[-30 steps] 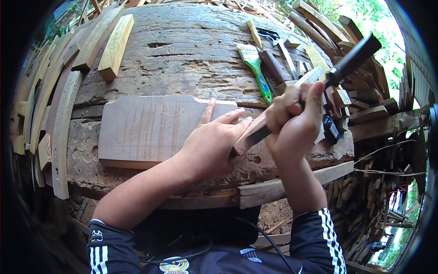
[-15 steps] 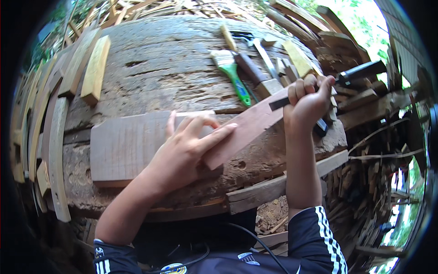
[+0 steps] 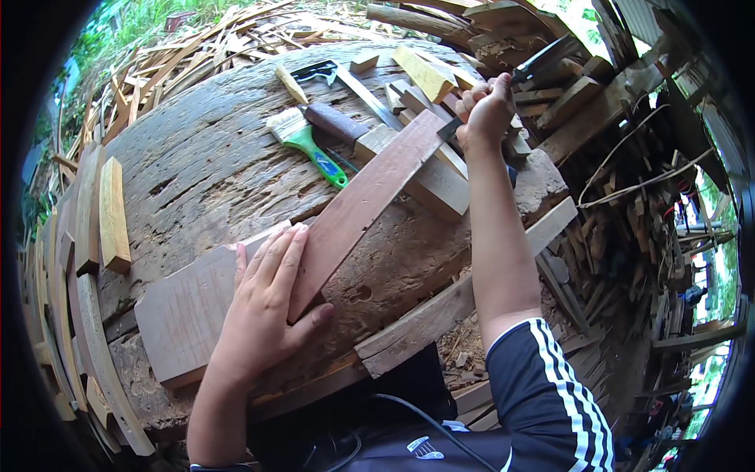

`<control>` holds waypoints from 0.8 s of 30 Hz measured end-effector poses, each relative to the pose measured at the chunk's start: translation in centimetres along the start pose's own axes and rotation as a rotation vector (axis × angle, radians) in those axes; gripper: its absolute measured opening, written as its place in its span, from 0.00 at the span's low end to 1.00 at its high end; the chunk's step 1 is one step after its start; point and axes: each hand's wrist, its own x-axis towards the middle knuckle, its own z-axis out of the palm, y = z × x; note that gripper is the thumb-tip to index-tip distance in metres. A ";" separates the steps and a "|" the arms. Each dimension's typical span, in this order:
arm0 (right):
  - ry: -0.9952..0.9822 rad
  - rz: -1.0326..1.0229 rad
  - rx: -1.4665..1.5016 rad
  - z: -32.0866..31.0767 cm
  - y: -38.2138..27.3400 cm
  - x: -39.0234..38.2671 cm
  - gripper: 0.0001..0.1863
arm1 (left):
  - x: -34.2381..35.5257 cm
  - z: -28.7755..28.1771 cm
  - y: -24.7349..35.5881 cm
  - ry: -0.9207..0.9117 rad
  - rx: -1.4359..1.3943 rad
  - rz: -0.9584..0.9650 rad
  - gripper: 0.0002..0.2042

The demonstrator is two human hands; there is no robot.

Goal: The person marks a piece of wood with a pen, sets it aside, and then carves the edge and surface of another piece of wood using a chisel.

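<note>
A reddish wooden board (image 3: 370, 200) lies at a slant, its far end resting over a thick wooden block (image 3: 436, 185). At its near end, my left hand (image 3: 267, 295) has its fingers along the left edge and the thumb by the opposite corner, holding the board. Under that hand lies a wide, pale-brown plank (image 3: 185, 315). My right hand (image 3: 486, 114) is closed around a chisel (image 3: 543, 63), with the dark handle pointing up to the far right. The chisel's dark flat blade shows at the board's far end, apparently touching its edge.
On the weathered wooden bench (image 3: 204, 189) lie a green-handled paintbrush (image 3: 311, 145), a square (image 3: 366, 94) and a dark-handled tool (image 3: 334, 122). Wood strips (image 3: 114, 212) line the left side. Offcuts (image 3: 425, 75) sit at the far right, and scrap wood surrounds the bench.
My view has turned, shifting the bench leftward. My left hand has gone from pointing fingers on the board to lying along its near end. The chisel blade is now at the board's far end.
</note>
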 end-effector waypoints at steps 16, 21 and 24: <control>0.025 -0.006 -0.050 -0.4 0.1 1.2 0.21 | 0.1 -0.9 -0.1 -0.022 0.018 -0.009 0.38; 0.038 0.040 0.000 -1.0 0.4 1.0 0.22 | -0.1 -1.1 -0.9 0.005 0.151 -0.030 0.39; 0.037 0.103 0.009 -1.7 0.4 1.9 0.23 | 0.0 -1.0 -0.7 0.009 0.135 -0.015 0.38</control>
